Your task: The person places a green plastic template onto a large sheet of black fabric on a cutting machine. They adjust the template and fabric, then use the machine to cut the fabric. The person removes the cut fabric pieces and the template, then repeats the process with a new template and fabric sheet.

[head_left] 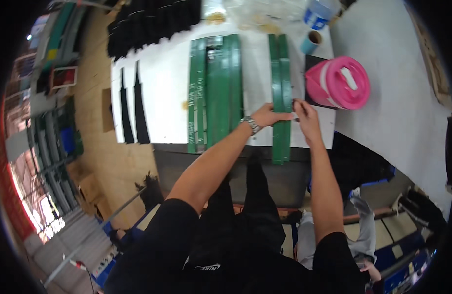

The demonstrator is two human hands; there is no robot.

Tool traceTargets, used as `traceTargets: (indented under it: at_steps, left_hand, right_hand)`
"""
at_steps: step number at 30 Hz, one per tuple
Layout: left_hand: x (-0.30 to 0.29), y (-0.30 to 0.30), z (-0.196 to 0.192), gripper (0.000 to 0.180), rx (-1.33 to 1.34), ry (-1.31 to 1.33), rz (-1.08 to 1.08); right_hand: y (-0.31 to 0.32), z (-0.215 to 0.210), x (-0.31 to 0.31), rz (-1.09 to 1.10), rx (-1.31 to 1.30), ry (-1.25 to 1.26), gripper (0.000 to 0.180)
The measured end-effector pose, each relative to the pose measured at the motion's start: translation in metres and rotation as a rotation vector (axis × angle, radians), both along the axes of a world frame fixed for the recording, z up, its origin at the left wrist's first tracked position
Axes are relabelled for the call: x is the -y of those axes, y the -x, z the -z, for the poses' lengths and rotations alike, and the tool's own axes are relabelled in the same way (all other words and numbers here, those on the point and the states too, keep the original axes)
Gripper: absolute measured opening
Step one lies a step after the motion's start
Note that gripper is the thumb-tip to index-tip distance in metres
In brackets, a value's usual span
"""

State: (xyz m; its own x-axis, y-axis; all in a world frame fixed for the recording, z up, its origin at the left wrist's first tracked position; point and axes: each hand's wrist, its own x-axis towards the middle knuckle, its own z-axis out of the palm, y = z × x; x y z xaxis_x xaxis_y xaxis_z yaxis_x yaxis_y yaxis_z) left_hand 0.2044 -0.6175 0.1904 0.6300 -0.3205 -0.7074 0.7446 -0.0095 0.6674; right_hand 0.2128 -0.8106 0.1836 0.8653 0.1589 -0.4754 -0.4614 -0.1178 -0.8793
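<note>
Green strips point(285, 73) are mid-handling, clamped by the left hand point(266, 116); right hand point(307, 118) grip can't be told, other green row point(218, 78) looks untouched.

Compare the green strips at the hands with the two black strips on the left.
The green strips lie close together; the black strips lie apart. The green strips look even in width; the black strips narrow toward the far end. Both sets are long and narrow.

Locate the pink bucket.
In the head view, the pink bucket sits at the right edge of the white table, beyond the right hand, near the teal tube.
</note>
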Motion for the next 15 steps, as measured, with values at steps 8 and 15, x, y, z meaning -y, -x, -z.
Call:
traceTargets:
  at_steps: [8, 15]
  left_hand:
    - [0.031, 0.015, 0.03, 0.052, 0.416, -0.254, 0.064]
    - [0.027, 0.024, 0.027, 0.047, 0.448, -0.34, -0.021]
  right_hand:
    - [0.007, 0.012, -0.014, 0.341, -0.144, -0.171, 0.026]
    - [0.023, 0.041, -0.01, 0.305, 0.095, 0.184, 0.026]
